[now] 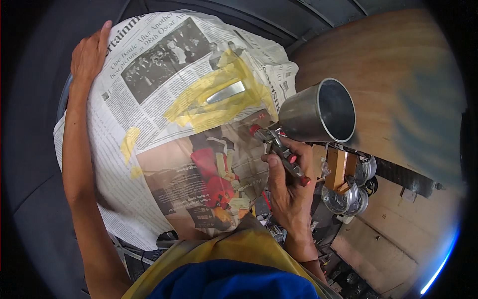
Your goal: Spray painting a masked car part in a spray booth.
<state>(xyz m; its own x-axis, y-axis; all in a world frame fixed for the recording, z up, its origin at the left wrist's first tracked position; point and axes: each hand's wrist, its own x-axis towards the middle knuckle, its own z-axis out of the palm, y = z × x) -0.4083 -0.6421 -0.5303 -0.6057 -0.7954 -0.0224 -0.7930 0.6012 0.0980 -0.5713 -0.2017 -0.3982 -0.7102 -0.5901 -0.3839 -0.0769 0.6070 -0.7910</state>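
A spray gun (285,152) is gripped in my right hand (289,187), which is closed round its body. Its metal cup (303,112) tilts to the right, so the open mouth shows. Beneath the gun's front lies newspaper (149,112) draped over a large rounded form. Yellow masking tape (191,104) frames a narrow bare strip of shiny silver metal (226,92), left of the cup. My left hand (88,57) rests at the upper left edge of the newspaper, one finger stretched along it. Its other fingers are partly hidden.
A large brownish board (368,55) with a grey-blue patch stands at the right. Below it are several wheel rims (343,199) and a brown cardboard box (339,169). Dark fabric (30,149) lies along the left side. Cluttered small items show by my right forearm.
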